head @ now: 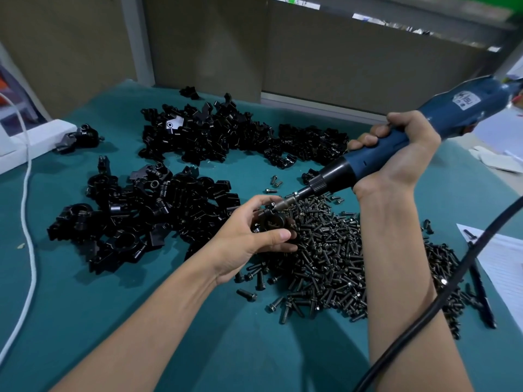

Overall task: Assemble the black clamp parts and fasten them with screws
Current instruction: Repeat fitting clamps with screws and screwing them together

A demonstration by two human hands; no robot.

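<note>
Your left hand (pixel 249 236) is curled around a black clamp (pixel 273 222), thumb laid across its near side and fingers wrapped over the far side, holding it just above the near edge of the screw pile (pixel 334 250). Your right hand (pixel 402 154) grips the blue electric screwdriver (pixel 458 111) in a closed fist around its body, with the tool slanting down and to the left so that its bit meets the top of the clamp, right by your left fingertips. Whether a screw sits under the bit is too small to tell. The screwdriver's black cord (pixel 441 292) loops down across your right forearm. On the teal tabletop (pixel 198 335), loose black clamp parts lie in two heaps: a far heap (pixel 215 134) towards the wall and a near heap (pixel 147 210) just left of your left hand. A white cable (pixel 27 222) trails down the left side, and a sheet of paper (pixel 503 258) lies at the right edge beside the screws.
</note>
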